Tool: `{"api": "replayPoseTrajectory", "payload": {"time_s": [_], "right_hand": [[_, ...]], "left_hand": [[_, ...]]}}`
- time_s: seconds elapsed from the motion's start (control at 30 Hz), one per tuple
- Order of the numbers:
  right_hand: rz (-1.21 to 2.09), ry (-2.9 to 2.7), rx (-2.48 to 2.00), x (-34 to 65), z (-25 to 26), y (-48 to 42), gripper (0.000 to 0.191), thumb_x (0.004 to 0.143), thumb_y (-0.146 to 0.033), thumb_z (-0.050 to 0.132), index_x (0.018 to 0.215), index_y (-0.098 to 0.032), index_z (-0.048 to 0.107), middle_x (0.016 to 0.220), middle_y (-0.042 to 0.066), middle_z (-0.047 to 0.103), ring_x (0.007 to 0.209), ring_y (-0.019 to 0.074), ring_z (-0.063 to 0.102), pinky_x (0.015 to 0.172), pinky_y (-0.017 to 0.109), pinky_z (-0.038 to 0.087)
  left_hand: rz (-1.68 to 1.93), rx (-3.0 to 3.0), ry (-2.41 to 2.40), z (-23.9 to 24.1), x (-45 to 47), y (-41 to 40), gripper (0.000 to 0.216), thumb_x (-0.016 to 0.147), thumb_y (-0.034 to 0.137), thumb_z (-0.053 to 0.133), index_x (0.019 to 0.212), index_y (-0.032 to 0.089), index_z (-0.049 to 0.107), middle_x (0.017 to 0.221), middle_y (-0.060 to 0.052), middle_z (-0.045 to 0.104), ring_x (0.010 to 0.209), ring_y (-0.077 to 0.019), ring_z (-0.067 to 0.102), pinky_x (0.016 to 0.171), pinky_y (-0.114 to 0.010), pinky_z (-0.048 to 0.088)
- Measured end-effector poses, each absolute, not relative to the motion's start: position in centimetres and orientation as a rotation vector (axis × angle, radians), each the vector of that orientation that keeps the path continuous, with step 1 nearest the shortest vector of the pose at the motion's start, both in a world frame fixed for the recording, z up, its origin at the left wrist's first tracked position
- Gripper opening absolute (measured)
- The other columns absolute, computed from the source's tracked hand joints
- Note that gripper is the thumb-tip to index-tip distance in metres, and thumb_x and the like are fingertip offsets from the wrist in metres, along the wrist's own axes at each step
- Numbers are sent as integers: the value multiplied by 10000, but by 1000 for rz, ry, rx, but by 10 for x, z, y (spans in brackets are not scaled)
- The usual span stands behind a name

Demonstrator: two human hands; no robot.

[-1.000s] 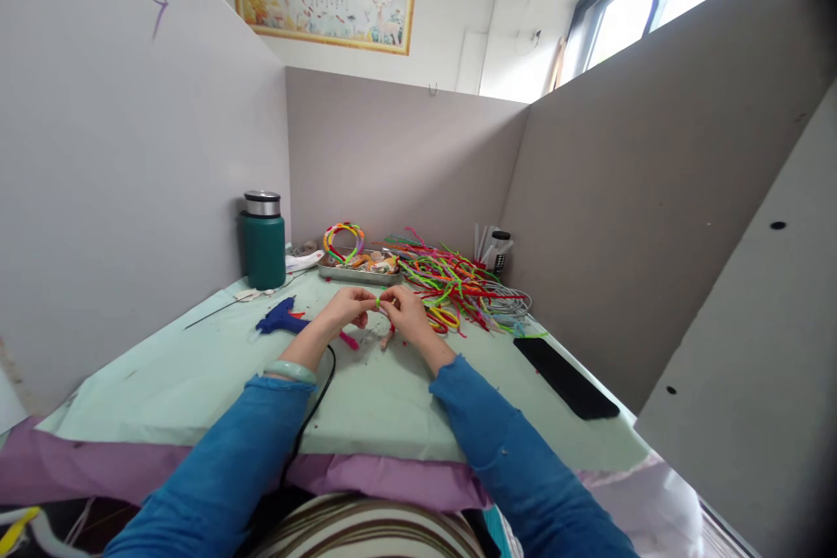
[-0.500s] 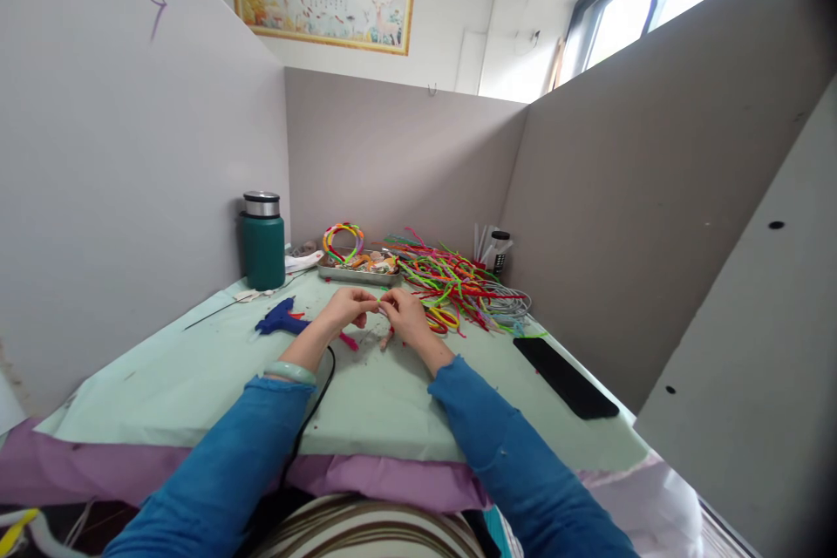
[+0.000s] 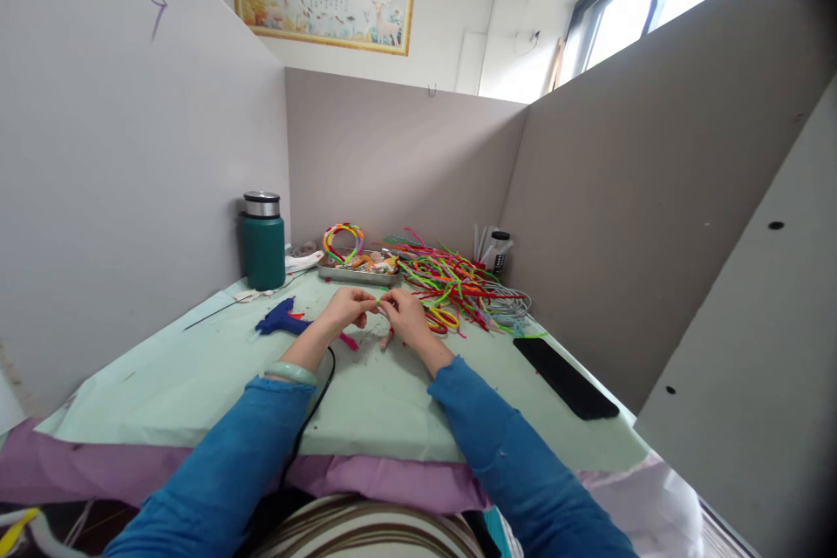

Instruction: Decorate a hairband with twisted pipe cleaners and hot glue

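Both hands meet over the middle of the table with fingertips pinched together. Between them shows a tiny bit of bright green pipe cleaner (image 3: 378, 301), mostly hidden by the fingers. My left hand (image 3: 350, 309) grips it from the left, and my right hand (image 3: 404, 312) from the right. Beneath the left wrist lies a blue glue gun (image 3: 282, 317), partly covered by the forearm. A pink piece (image 3: 349, 342) and a small pinkish-brown piece (image 3: 385, 338) lie on the cloth just below the hands. Yellow-handled scissors (image 3: 445, 320) rest beside the right hand.
Behind the hands stands a metal tray (image 3: 359, 276) of small items with a colourful braided ring (image 3: 343, 242). A heap of pipe cleaners (image 3: 451, 275) spreads to its right. A green bottle (image 3: 262, 244) stands left; a black phone-like slab (image 3: 565, 377) lies right. Partitions enclose the table.
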State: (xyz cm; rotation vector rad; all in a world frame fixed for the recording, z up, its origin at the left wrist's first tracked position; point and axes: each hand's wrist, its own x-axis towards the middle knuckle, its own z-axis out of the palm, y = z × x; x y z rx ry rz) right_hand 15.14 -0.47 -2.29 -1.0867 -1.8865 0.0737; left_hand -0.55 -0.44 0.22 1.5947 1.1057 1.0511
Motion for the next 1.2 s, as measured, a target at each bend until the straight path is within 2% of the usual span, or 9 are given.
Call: {"api": "replayPoseTrajectory", "payload": {"time_s": [0.5, 0.8, 0.93, 1.07, 1.2], "right_hand": [[52, -1860, -1158, 149, -22, -7, 119, 823, -268, 543, 772, -187, 615, 765, 14, 611, 687, 129, 523, 627, 235, 353], [-21, -1898, -1150, 147, -21, -12, 119, 829, -237, 520, 746, -189, 592, 748, 7, 590, 698, 130, 520, 629, 237, 333], [-45, -1896, -1171, 145, -22, -13, 127, 833, -242, 512, 743, -193, 588, 754, 10, 590, 695, 132, 518, 628, 238, 331], [-64, -1876, -1188, 145, -21, -13, 133, 843, -244, 497, 771, -194, 597, 778, 16, 592, 707, 135, 519, 626, 238, 330], [-50, -1867, -1199, 147, -20, -13, 143, 846, -240, 483, 791, -192, 607, 782, 19, 595, 704, 137, 522, 617, 239, 333]], "left_hand": [[1067, 1583, 1098, 3, -4, -7, 160, 690, 275, 609, 712, 120, 575, 656, -11, 633, 386, -46, 456, 404, -197, 372], [1045, 1631, 1158, 7, -2, -12, 134, 716, 238, 595, 645, 128, 563, 442, 41, 521, 354, -49, 427, 398, -180, 338], [1049, 1607, 1161, 8, -1, -12, 123, 720, 227, 586, 657, 124, 563, 483, 26, 554, 354, -46, 428, 391, -181, 332], [1065, 1556, 1139, 7, -1, -11, 185, 702, 298, 620, 701, 119, 573, 628, -12, 628, 371, -43, 446, 398, -193, 355], [1029, 1560, 1121, 7, -1, -11, 281, 655, 374, 672, 719, 114, 587, 596, -13, 616, 377, -52, 449, 405, -200, 360]]}}
